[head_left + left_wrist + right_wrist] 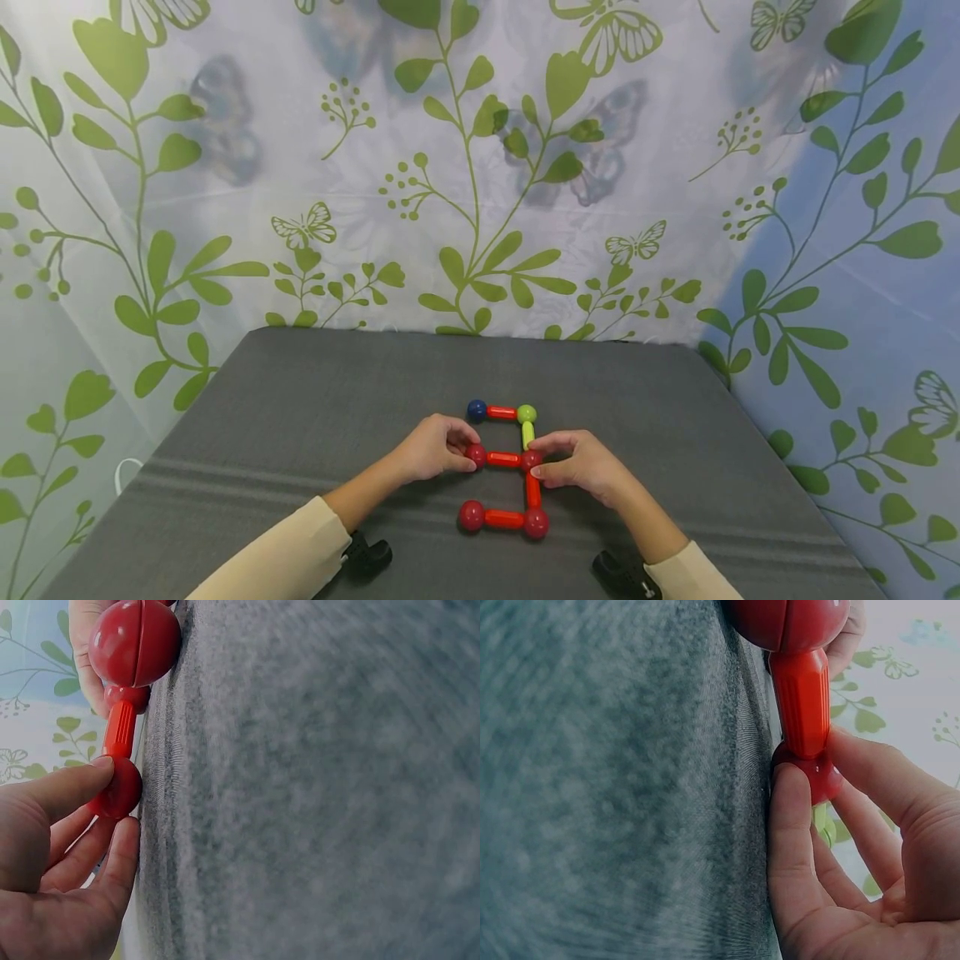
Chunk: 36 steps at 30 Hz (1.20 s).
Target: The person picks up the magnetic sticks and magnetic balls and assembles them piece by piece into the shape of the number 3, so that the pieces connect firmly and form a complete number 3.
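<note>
A figure of balls and rods lies flat on the grey table, three rows joined along the right side. My left hand [437, 450] pinches the red ball [476, 455] at the left end of the middle row. The red ball [532, 460] at that row's right end is held between the thumb and fingers of my right hand [583, 467]. A red rod [504, 459] links these two balls. Above, a green rod [528, 434] runs up to a green ball [527, 414]; a red rod [533, 491] runs down to another red ball [536, 523].
The top row has a blue ball [477, 410] on a red rod [501, 412]. At the bottom row's left end is a red ball [472, 516] with a red rod [504, 519]. A leaf-patterned curtain [480, 167] stands behind the grey table [337, 375].
</note>
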Motion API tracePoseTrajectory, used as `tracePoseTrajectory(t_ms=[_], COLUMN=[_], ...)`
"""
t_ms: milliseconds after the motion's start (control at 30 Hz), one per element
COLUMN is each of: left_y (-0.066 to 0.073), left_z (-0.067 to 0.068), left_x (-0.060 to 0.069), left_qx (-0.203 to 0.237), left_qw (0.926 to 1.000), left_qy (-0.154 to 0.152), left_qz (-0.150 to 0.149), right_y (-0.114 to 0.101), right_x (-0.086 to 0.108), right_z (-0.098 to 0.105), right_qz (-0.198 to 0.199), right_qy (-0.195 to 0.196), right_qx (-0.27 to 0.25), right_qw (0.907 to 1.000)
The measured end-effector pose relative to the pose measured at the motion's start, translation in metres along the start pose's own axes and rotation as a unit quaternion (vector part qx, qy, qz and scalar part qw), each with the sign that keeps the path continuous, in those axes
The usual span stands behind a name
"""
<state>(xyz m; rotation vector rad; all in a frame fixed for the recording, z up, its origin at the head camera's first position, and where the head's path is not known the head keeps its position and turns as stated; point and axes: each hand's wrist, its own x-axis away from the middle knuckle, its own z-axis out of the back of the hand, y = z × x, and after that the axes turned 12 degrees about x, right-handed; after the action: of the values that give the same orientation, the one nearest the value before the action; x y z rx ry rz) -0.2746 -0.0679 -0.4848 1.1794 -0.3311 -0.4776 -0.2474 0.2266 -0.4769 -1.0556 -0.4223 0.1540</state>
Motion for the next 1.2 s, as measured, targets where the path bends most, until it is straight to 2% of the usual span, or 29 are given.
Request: tracePoseTrajectory(t_ms=[567,1200], left_y=[-0.0012,-0.0028], left_z=[-0.0024,0.0006], left_x=[0.0044,0.0030], left_qx=[0.023,0.026], left_qw=[0.9996,0.9994], left_qy=[-0.007,-0.013], left_qz=[0.013,0.021], right_y=[0.0025,0.0034], right_x=[0.0020,-0.0007], right_z=[-0.0044,-0.0065], right_qz=[-0.009,-0.006], right_qy=[-0.002,0.004], right_qx=[-0.009,-0.017], right_qw=[0.9999,0.9998])
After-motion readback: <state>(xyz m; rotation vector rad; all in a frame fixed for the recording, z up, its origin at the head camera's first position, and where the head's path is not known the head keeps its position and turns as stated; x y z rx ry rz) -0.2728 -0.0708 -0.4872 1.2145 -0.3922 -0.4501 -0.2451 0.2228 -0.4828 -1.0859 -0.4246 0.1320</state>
